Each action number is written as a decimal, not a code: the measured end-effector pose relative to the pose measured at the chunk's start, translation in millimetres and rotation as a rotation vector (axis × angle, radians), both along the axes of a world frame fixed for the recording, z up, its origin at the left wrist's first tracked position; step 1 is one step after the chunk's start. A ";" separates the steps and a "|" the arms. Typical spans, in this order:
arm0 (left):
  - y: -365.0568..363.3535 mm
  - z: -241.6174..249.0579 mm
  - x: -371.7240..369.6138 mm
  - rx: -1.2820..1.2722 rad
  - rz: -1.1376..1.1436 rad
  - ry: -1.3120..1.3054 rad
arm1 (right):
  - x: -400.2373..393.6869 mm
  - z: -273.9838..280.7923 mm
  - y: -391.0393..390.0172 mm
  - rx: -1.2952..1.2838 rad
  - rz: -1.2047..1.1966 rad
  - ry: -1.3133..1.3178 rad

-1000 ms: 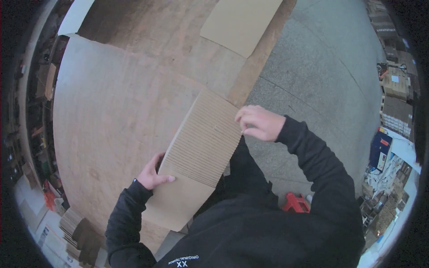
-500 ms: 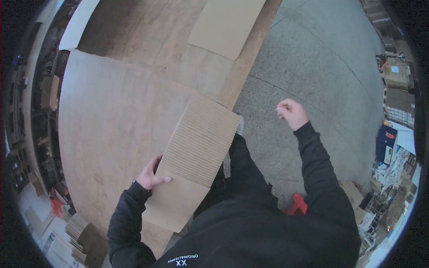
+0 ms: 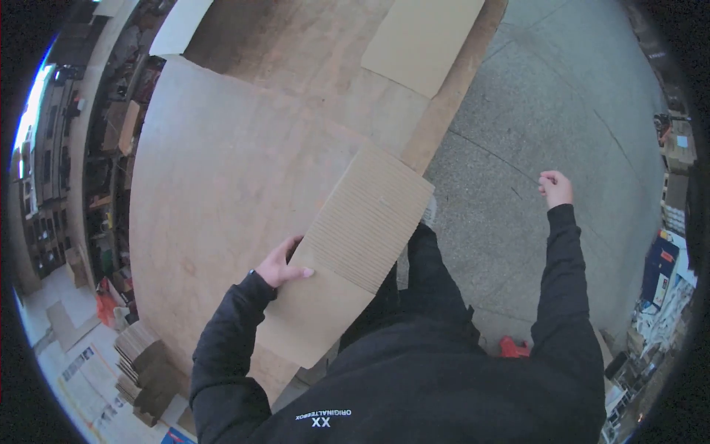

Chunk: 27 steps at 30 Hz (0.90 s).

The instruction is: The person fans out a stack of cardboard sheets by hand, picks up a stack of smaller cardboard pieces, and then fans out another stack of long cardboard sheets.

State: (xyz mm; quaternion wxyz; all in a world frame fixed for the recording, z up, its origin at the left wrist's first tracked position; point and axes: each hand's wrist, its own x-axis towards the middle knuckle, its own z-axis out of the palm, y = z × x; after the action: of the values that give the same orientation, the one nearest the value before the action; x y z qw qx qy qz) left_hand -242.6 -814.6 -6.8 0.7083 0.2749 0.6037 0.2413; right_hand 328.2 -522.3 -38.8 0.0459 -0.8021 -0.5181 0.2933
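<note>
A sheet of cardboard (image 3: 370,218) lies at the near right edge of the wooden table, its upper part ribbed with exposed corrugation and its lower part smooth. My left hand (image 3: 283,264) grips the sheet's left edge, thumb on top and fingers tucked beneath. Out to the right, over the concrete floor, my right hand (image 3: 556,190) is raised clear of the table with its fingers curled together. Whatever those fingers may hold is too small to make out.
Another flat cardboard piece (image 3: 421,44) lies farther up the wooden table (image 3: 214,170). A white-edged box flap (image 3: 180,28) stands at the table's far left. Stacked cardboard (image 3: 142,362) sits at lower left, shelves (image 3: 111,155) line the left, and a red object (image 3: 512,347) rests near my right side.
My right hand has swung outward to the right, farther from the cardboard. My left hand keeps its grip on the sheet. The whole view has shifted slightly.
</note>
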 end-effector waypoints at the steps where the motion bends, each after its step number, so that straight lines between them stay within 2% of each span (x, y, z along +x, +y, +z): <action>1: -0.9 0.5 -1.0 0.010 0.003 -0.003 | 0.8 -3.2 -1.2 0.000 -0.009 0.000; 4: -1.3 1.9 -0.7 -0.029 0.004 -0.011 | -6.6 -4.7 -11.9 0.037 -0.038 0.011; 7: -1.5 15.1 6.5 -0.042 0.027 0.006 | -21.0 1.7 -27.7 0.064 0.056 0.043; 10: -7.4 47.0 4.1 0.067 -0.004 0.213 | -55.5 26.4 -42.0 0.028 0.138 0.113; 13: -4.8 106.1 7.4 0.166 -0.160 0.664 | -77.6 34.6 -46.0 0.024 0.244 0.240; 16: -2.1 133.3 16.4 0.510 -0.268 1.116 | -111.3 44.6 -42.1 0.062 0.339 0.293; 19: -5.0 113.5 18.9 0.631 -0.337 1.335 | -147.9 65.8 -37.7 0.119 0.480 0.370; 20: -5.9 108.9 19.6 0.599 -0.343 1.363 | -157.6 73.9 -35.3 0.137 0.536 0.400; 27: -6.3 94.4 22.9 0.528 -0.378 1.426 | -220.1 116.8 -37.6 0.298 0.856 0.522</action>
State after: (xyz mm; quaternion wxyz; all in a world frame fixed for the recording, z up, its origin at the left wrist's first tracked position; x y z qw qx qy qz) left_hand -219.7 -820.9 87.7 0.0898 0.6211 0.7784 0.0173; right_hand 108.1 -559.9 78.0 0.1633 -0.4036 -0.8070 0.3989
